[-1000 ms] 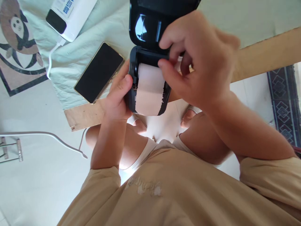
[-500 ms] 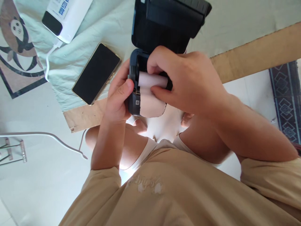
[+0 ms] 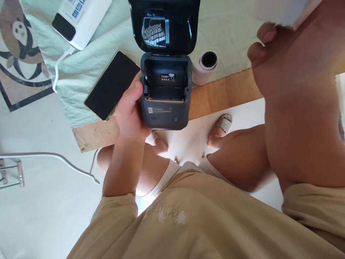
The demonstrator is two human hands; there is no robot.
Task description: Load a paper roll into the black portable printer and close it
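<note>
My left hand (image 3: 130, 108) grips the left side of a dark label printer (image 3: 165, 115), whose black lid (image 3: 175, 27) is flipped up and away from me. The roll bay of the printer shows bare, with a small label on its inner wall. At the upper right, my right hand (image 3: 265, 41) is raised with its fingers curled beside a blurred white paper roll (image 3: 285, 12), partly cut off by the frame edge. Just right of the printer stands a pale pink cylinder (image 3: 202, 70) with a dark round top.
A black-screened phone (image 3: 111, 86) lies on the green cloth (image 3: 231, 32) left of the printer. Beyond it is a white device (image 3: 81, 23) with a plugged-in white cable (image 3: 57, 70). The table's wooden edge (image 3: 223, 93) runs in front, above my knees.
My right hand has lifted the paper roll out of the printer and moved to the upper right. The bay and the pink cylinder now show. The printer and lid sit more upright in view.
</note>
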